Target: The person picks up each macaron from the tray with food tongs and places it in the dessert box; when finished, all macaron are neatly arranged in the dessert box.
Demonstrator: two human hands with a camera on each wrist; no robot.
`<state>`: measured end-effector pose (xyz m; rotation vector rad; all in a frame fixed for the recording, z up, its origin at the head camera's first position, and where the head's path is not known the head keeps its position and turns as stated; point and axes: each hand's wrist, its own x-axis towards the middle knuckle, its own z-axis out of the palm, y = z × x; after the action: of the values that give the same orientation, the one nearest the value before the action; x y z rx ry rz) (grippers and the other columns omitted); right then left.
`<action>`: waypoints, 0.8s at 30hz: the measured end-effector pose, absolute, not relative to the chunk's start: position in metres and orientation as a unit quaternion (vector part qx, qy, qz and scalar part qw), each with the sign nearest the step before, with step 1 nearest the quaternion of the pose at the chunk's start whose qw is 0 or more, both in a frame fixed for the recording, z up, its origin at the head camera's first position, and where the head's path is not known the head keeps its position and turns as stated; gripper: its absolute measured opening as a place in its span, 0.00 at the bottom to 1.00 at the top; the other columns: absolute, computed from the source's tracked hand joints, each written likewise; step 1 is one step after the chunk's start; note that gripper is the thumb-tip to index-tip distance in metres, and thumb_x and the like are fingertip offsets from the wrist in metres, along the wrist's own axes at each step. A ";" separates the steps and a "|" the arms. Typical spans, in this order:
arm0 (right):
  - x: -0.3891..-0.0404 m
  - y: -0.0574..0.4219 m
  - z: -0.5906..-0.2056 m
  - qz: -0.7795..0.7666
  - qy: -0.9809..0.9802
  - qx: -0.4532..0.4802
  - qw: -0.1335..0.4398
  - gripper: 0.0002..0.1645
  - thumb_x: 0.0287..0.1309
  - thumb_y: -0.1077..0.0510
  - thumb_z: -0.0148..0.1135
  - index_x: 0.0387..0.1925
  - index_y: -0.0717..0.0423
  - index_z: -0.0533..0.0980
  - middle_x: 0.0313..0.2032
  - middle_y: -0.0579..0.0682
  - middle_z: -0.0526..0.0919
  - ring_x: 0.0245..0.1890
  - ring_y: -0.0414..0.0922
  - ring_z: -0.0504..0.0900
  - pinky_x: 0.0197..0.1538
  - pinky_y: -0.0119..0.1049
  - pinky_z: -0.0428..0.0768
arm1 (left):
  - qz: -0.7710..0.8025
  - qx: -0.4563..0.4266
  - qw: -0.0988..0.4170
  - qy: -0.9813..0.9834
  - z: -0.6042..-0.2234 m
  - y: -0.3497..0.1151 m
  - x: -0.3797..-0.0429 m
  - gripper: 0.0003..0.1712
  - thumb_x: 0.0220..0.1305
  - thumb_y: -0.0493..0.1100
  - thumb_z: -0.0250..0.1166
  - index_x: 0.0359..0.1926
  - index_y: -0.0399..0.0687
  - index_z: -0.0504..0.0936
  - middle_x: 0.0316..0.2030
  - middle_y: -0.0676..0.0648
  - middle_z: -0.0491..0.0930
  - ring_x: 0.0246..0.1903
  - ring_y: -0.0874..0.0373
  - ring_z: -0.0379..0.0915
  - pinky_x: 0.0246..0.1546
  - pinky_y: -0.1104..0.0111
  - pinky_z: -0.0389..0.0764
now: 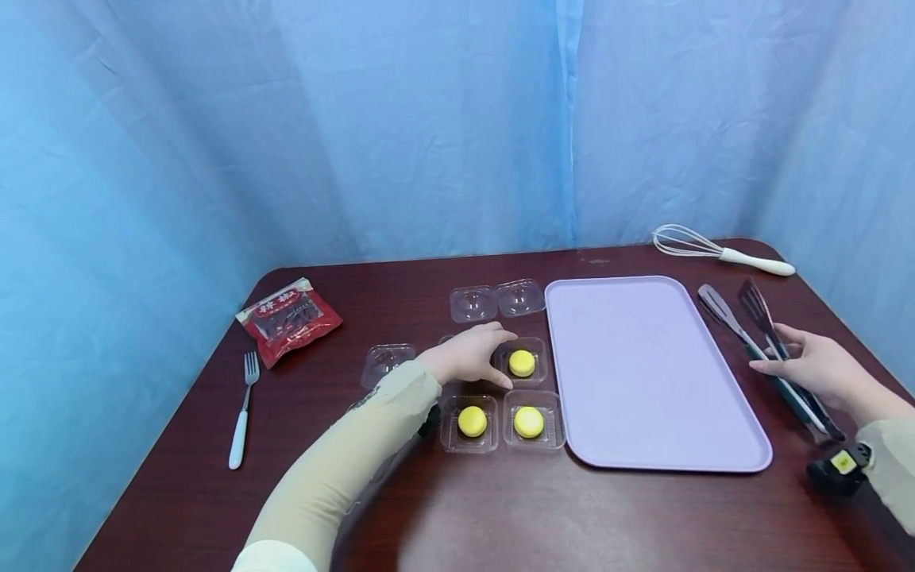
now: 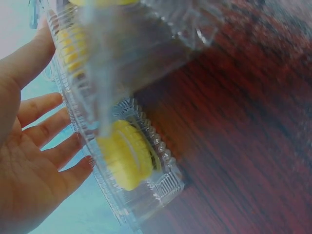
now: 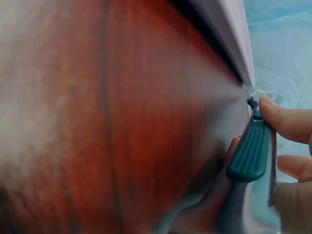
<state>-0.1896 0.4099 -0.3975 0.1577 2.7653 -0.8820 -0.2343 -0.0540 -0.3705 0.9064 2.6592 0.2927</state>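
My left hand (image 1: 472,356) reaches over small clear plastic boxes at mid-table, its fingers loosely spread along the rim of a box in the left wrist view. A yellow macaron (image 1: 522,363) sits in the clear box (image 1: 541,380) by its fingertips. Nearer me, two more boxes hold a macaron (image 1: 472,421) and another macaron (image 1: 529,422). Another box is mostly hidden under the left hand. At the right, my right hand (image 1: 822,367) grips metal tongs (image 1: 729,316) with green grips (image 3: 251,151), thumb on one arm and fingers on the far side.
A pale lilac tray (image 1: 658,373) lies between the boxes and the tongs. Clear lids (image 1: 473,303) stand open behind and left of the boxes. A whisk (image 1: 722,251) is at the back right, a fork (image 1: 245,409) and a red food packet (image 1: 289,320) at the left.
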 end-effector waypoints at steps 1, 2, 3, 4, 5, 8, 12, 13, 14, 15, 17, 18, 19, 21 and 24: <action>-0.190 0.410 -0.399 -0.297 0.947 0.056 0.112 0.65 0.56 0.36 0.60 0.68 0.74 0.34 0.55 0.86 0.56 0.52 0.77 0.62 0.49 0.68 0.67 | 0.100 0.317 0.157 0.930 -0.371 -0.054 -0.235 0.46 0.52 0.56 0.71 0.68 0.46 0.64 0.62 0.45 0.68 0.61 0.55 0.66 0.64 0.65 0.66; -0.190 0.410 -0.400 -0.293 0.948 0.061 0.106 0.65 0.55 0.36 0.61 0.68 0.74 0.35 0.54 0.86 0.56 0.51 0.77 0.63 0.48 0.67 0.69 | 0.098 0.317 0.156 0.930 -0.371 -0.054 -0.235 0.46 0.52 0.56 0.71 0.68 0.46 0.64 0.62 0.46 0.68 0.61 0.55 0.66 0.64 0.65 0.66; -0.190 0.410 -0.401 -0.289 0.950 0.065 0.100 0.65 0.54 0.37 0.62 0.68 0.74 0.36 0.53 0.86 0.57 0.50 0.76 0.64 0.47 0.66 0.70 | 0.096 0.318 0.155 0.931 -0.371 -0.054 -0.235 0.46 0.52 0.56 0.71 0.68 0.46 0.64 0.62 0.46 0.68 0.61 0.55 0.66 0.64 0.65 0.66; -0.190 0.409 -0.403 -0.283 0.952 0.070 0.093 0.65 0.54 0.38 0.63 0.68 0.74 0.37 0.53 0.85 0.58 0.49 0.76 0.65 0.46 0.66 0.70 | 0.094 0.317 0.155 0.931 -0.371 -0.053 -0.235 0.46 0.52 0.56 0.71 0.68 0.46 0.64 0.62 0.46 0.68 0.61 0.55 0.66 0.64 0.64 0.66; -0.191 0.408 -0.404 -0.279 0.953 0.076 0.087 0.65 0.53 0.38 0.64 0.68 0.74 0.38 0.52 0.85 0.59 0.49 0.75 0.66 0.45 0.65 0.71 | 0.092 0.317 0.155 0.931 -0.371 -0.053 -0.235 0.46 0.52 0.57 0.71 0.68 0.46 0.64 0.62 0.46 0.68 0.61 0.54 0.65 0.64 0.64 0.66; -0.190 0.407 -0.406 -0.259 0.960 0.086 0.067 0.64 0.52 0.38 0.65 0.68 0.76 0.42 0.50 0.84 0.62 0.47 0.74 0.68 0.44 0.65 0.72 | 0.088 0.315 0.157 0.932 -0.369 -0.053 -0.234 0.46 0.52 0.57 0.71 0.68 0.47 0.64 0.62 0.46 0.68 0.62 0.54 0.65 0.64 0.63 0.66; -0.187 0.408 -0.407 -0.225 0.969 0.087 0.048 0.61 0.53 0.38 0.65 0.65 0.79 0.48 0.48 0.82 0.65 0.45 0.73 0.69 0.43 0.65 0.72 | 0.083 0.316 0.159 0.932 -0.368 -0.052 -0.233 0.46 0.52 0.57 0.71 0.68 0.47 0.64 0.63 0.45 0.67 0.63 0.53 0.64 0.64 0.63 0.66; -0.187 0.408 -0.407 -0.217 0.971 0.087 0.046 0.60 0.53 0.38 0.64 0.64 0.80 0.49 0.48 0.83 0.65 0.45 0.73 0.69 0.43 0.64 0.72 | 0.082 0.316 0.159 0.932 -0.368 -0.052 -0.233 0.46 0.52 0.57 0.71 0.68 0.47 0.64 0.63 0.46 0.67 0.63 0.53 0.64 0.64 0.63 0.65; -0.186 0.408 -0.407 -0.212 0.972 0.087 0.044 0.59 0.53 0.38 0.64 0.64 0.80 0.50 0.48 0.83 0.65 0.45 0.73 0.69 0.43 0.64 0.72 | 0.082 0.316 0.159 0.932 -0.368 -0.052 -0.233 0.46 0.52 0.57 0.71 0.68 0.47 0.64 0.63 0.45 0.67 0.63 0.53 0.64 0.64 0.63 0.65; -0.186 0.408 -0.407 -0.209 0.973 0.087 0.043 0.59 0.53 0.37 0.64 0.64 0.80 0.51 0.48 0.83 0.65 0.45 0.73 0.69 0.42 0.64 0.73 | 0.081 0.316 0.158 0.932 -0.368 -0.051 -0.233 0.46 0.52 0.57 0.71 0.68 0.47 0.64 0.63 0.45 0.67 0.63 0.53 0.64 0.65 0.63 0.65; -0.186 0.409 -0.408 -0.207 0.973 0.088 0.040 0.59 0.53 0.37 0.63 0.63 0.80 0.51 0.49 0.83 0.64 0.45 0.73 0.69 0.42 0.63 0.73 | 0.079 0.316 0.157 0.932 -0.368 -0.051 -0.233 0.45 0.52 0.57 0.71 0.68 0.47 0.64 0.63 0.45 0.67 0.63 0.53 0.64 0.64 0.63 0.65; -0.186 0.409 -0.408 -0.206 0.974 0.090 0.039 0.58 0.53 0.37 0.63 0.63 0.80 0.52 0.49 0.83 0.64 0.45 0.73 0.69 0.42 0.63 0.73 | 0.077 0.316 0.157 0.933 -0.368 -0.051 -0.233 0.45 0.52 0.57 0.70 0.68 0.47 0.64 0.63 0.45 0.67 0.63 0.53 0.64 0.64 0.63 0.66; -0.186 0.409 -0.408 -0.207 0.973 0.092 0.037 0.58 0.54 0.36 0.62 0.64 0.79 0.52 0.49 0.83 0.64 0.45 0.73 0.69 0.42 0.62 0.73 | 0.074 0.316 0.158 0.933 -0.367 -0.051 -0.233 0.46 0.53 0.57 0.70 0.68 0.47 0.64 0.63 0.45 0.67 0.63 0.53 0.64 0.64 0.63 0.66; -0.186 0.409 -0.408 -0.212 0.972 0.099 0.031 0.58 0.54 0.36 0.61 0.64 0.79 0.52 0.50 0.83 0.63 0.46 0.74 0.68 0.42 0.63 0.72 | 0.067 0.316 0.159 0.933 -0.367 -0.051 -0.232 0.45 0.53 0.57 0.70 0.69 0.47 0.63 0.63 0.45 0.67 0.62 0.53 0.64 0.64 0.63 0.66; -0.186 0.408 -0.404 -0.218 0.970 0.109 0.019 0.58 0.55 0.34 0.59 0.65 0.77 0.52 0.52 0.83 0.63 0.48 0.74 0.66 0.45 0.65 0.71 | 0.063 0.316 0.163 0.933 -0.366 -0.051 -0.232 0.45 0.54 0.57 0.69 0.69 0.46 0.62 0.64 0.44 0.67 0.63 0.52 0.63 0.64 0.62 0.66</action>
<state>-0.1855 0.4080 -0.4042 0.3378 3.0101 -0.6761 -0.2320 -0.0505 -0.3661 0.9008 2.6603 0.1804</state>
